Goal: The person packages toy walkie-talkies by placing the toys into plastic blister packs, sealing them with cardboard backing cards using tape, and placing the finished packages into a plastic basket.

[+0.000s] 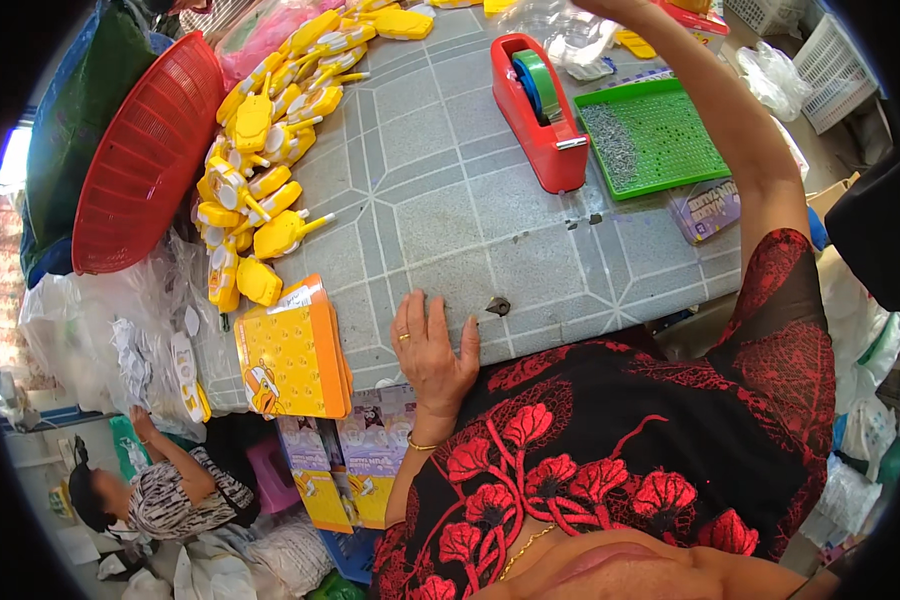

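Observation:
My left hand (pixel 434 350) lies flat on the grey tiled-pattern tabletop (pixel 410 190), fingers stretched out and nothing in them. Just right of its fingertips is a small dark metal piece (pixel 498 306). Left of it rests a stack of yellow-orange printed cards (pixel 295 350). My right arm reaches far across the table; only the base of my right hand (pixel 610 6) shows at the top edge, its fingers out of the picture. Near that arm are crumpled clear plastic bags (pixel 570 30), a red tape dispenser (pixel 540 115) and a green tray (pixel 705 150) of small metal bits.
Yellow toy walkie-talkies (pixel 270 135) are heaped along the table's left side, beside a red plastic basket (pixel 150 160). A purple box (pixel 703 210) sits under the tray's near corner. Printed cartons (pixel 375 435) stand below the front edge. Another person (pixel 175 490) works at lower left.

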Demonstrator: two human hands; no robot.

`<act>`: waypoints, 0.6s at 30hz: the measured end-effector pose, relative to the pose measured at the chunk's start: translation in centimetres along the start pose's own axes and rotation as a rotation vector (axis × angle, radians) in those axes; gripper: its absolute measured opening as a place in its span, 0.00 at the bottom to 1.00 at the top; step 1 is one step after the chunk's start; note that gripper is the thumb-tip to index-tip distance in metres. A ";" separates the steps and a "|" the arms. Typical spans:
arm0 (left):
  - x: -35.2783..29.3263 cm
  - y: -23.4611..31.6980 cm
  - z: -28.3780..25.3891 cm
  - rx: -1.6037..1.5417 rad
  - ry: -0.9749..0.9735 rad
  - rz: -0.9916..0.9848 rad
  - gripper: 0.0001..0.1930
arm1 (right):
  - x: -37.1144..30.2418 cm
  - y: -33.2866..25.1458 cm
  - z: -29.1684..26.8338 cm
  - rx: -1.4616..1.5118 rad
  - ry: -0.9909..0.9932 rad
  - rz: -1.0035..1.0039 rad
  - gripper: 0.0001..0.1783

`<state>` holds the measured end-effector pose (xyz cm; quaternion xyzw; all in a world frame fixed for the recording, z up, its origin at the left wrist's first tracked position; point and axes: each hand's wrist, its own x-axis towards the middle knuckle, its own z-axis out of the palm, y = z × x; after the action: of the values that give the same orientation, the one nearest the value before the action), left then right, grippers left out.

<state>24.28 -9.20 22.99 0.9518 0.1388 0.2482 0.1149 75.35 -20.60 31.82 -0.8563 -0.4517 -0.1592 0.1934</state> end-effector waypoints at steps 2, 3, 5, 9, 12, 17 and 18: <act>-0.3 -0.1 -0.1 -0.021 0.022 -0.002 0.22 | 0.9 -1.7 -1.3 -0.018 0.244 -0.136 0.16; -0.4 -0.1 -0.1 -0.007 0.019 -0.041 0.22 | 1.4 -2.5 -2.3 0.111 0.208 -0.093 0.15; -0.2 -0.1 0.0 -0.056 0.018 -0.014 0.23 | 0.2 -8.0 -5.1 0.169 0.347 -0.118 0.13; 0.1 -0.9 -0.6 -0.141 0.057 -0.072 0.23 | -3.6 -17.9 -6.1 0.367 0.302 -0.603 0.08; 0.5 -1.8 -1.4 -1.180 0.171 -0.747 0.26 | -11.5 -25.0 -1.3 0.181 -0.155 -0.875 0.09; 1.2 -2.9 -2.3 -1.654 0.091 -0.810 0.34 | -18.4 -26.3 2.5 0.422 -0.284 -0.925 0.06; 1.4 -2.7 -2.5 -1.623 0.030 -0.881 0.33 | -19.1 -26.5 2.8 0.472 -0.300 -0.917 0.07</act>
<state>23.65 -5.83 24.95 0.4375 0.2733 0.2157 0.8291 43.17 -19.24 25.82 -0.5174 -0.8257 0.0026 0.2248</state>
